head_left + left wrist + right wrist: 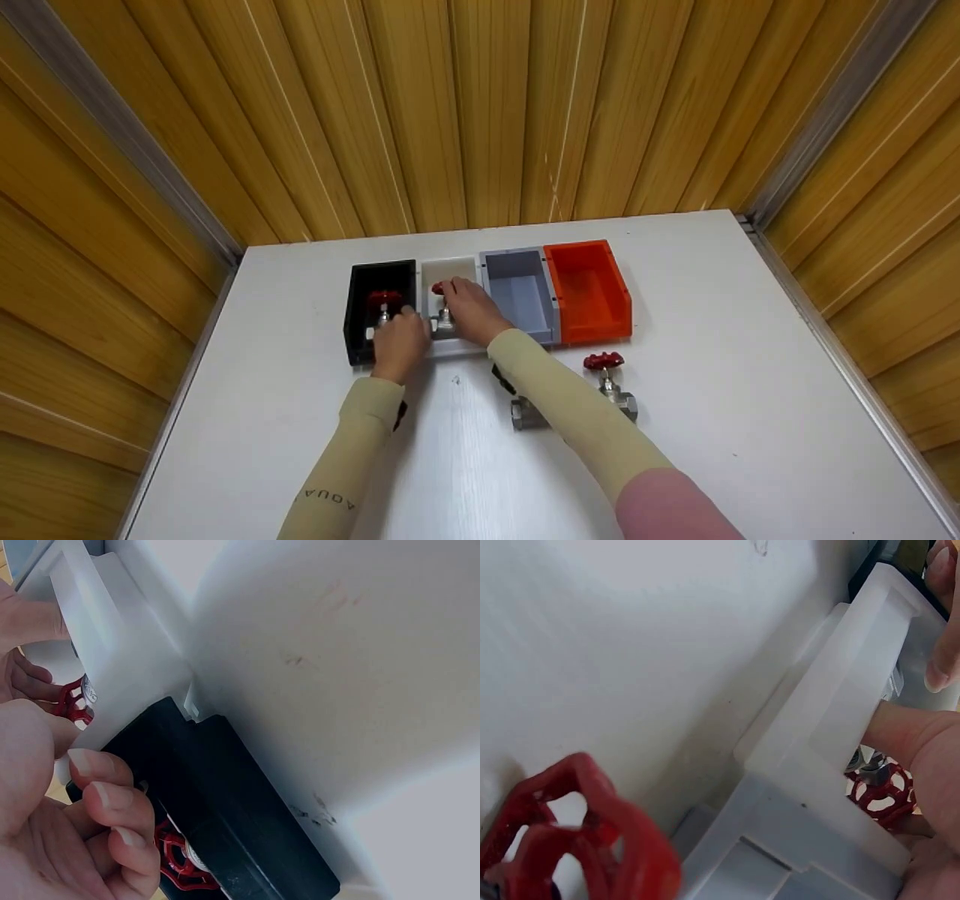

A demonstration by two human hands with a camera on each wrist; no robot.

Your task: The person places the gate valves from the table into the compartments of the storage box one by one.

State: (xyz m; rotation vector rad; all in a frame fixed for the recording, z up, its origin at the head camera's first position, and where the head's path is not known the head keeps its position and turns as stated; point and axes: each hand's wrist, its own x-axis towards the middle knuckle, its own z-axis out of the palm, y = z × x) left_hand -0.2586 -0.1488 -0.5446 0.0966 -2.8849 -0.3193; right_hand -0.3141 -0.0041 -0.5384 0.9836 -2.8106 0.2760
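A valve with a red handwheel (438,288) and a metal body (444,325) sits in the white bin (448,268). My right hand (474,311) grips this valve, its thumb over the bin's front wall and its fingers by the wheel. My left hand (403,343) is over the wall between the white and black bins, close to the valve's left end. In the left wrist view its fingers (116,799) are loosely curled, with nothing seen between them. Another red-wheeled valve (384,301) stands in the black bin (355,315).
A grey bin (517,296) and an orange bin (589,296) continue the row to the right. A third red-wheeled valve (604,363) lies on the white table (735,390), partly behind my right forearm. Corrugated wood-coloured walls (487,112) enclose the table's back and sides.
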